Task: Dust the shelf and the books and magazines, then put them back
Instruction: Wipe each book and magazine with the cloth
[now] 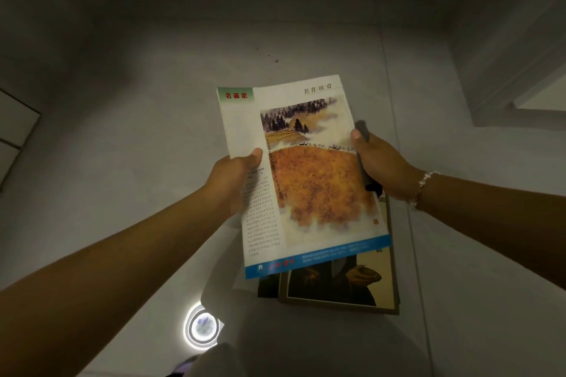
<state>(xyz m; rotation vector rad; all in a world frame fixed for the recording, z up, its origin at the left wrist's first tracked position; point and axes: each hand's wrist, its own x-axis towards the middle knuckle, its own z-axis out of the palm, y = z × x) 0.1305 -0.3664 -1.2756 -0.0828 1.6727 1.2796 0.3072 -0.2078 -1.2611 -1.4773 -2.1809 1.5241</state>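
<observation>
Two bare forearms reach out over the pale tiled floor (128, 107), and between them hangs a magazine (306, 168) with an ochre landscape painting on its cover. Her left hand (232, 174) pinches the near left edge, thumb on top and fingers underneath. Across from that grip the right hand (379, 162) steadies the far edge with its thumb while curling round a dark handle (366, 156), probably the duster, though its head is hidden behind the page. Directly beneath what she holds, a stack of books and magazines (337, 285) lies on the floor. To dust this one well, I'd say let the left hand alone carry it, keep it flat, and sweep away from the spine, clear of the waiting stack.
</observation>
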